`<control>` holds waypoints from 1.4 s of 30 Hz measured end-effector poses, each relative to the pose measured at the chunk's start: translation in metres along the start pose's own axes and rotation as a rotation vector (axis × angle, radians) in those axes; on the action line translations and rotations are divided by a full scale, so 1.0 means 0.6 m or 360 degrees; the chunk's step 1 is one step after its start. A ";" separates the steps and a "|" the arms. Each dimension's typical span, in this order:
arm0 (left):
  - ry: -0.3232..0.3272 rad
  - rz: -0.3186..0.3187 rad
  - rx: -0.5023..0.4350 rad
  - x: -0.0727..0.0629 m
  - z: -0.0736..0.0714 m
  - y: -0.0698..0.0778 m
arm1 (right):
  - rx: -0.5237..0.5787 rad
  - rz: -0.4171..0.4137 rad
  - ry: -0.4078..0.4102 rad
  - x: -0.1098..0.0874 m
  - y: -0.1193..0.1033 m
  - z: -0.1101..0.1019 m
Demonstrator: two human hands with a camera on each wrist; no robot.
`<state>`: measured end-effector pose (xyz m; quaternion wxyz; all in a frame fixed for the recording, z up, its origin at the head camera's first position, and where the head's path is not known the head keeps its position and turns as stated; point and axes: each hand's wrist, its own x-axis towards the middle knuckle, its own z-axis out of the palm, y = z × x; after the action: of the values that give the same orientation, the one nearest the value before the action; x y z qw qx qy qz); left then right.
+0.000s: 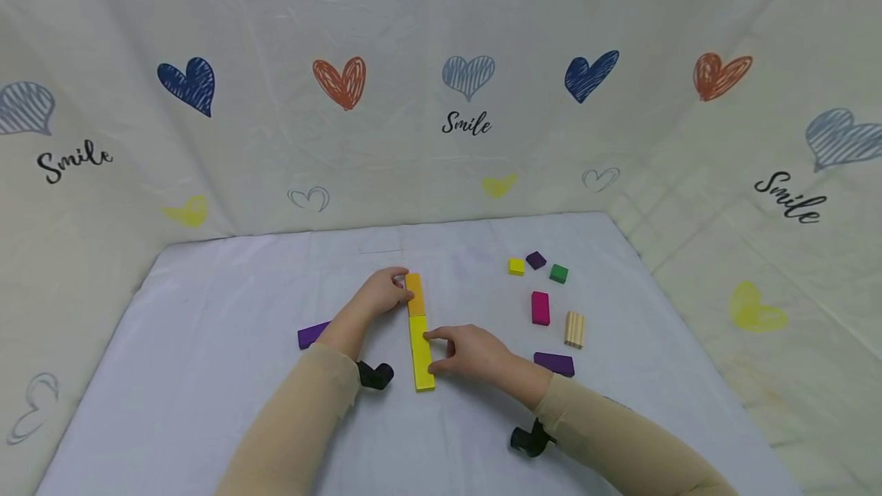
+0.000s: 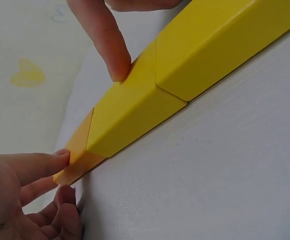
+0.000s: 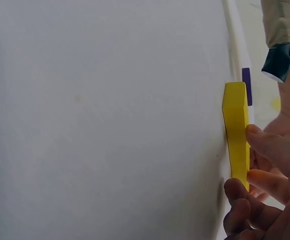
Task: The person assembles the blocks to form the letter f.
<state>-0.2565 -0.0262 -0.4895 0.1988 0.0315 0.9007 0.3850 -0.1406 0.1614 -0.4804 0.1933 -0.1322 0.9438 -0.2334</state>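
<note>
Two yellow blocks [image 1: 421, 358] lie end to end in a straight line, their seam visible in the left wrist view. An orange block [image 1: 416, 297] meets their far end. My left hand [image 1: 381, 291] grips the orange block, thumb at its left edge and index finger by its far end. From the other side my right hand [image 1: 478, 354] touches the yellow blocks with the tips of thumb and index finger spread along their right edge. In the right wrist view, the nearer yellow block [image 3: 236, 120] stands in front of part of the left hand.
A purple block [image 1: 313, 335] is partly covered by the left forearm. On the right lie another purple block [image 1: 554, 363], a ridged wooden piece [image 1: 574, 329] and a pink block [image 1: 540, 308]. Farther back sit small yellow [image 1: 516, 266], dark purple [image 1: 536, 259] and green [image 1: 559, 273] blocks.
</note>
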 end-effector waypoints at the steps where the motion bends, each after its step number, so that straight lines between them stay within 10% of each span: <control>1: -0.0001 -0.0004 -0.0008 0.000 0.000 0.000 | -0.0001 -0.0001 0.0000 0.000 0.000 0.000; 42: -0.0076 0.0108 -0.0004 0.004 -0.002 -0.006 | -0.0051 -0.0071 0.0041 0.002 0.000 0.005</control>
<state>-0.2589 -0.0288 -0.4920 0.2070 0.0711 0.8937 0.3917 -0.1405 0.1600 -0.4832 0.1736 -0.1534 0.9466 -0.2241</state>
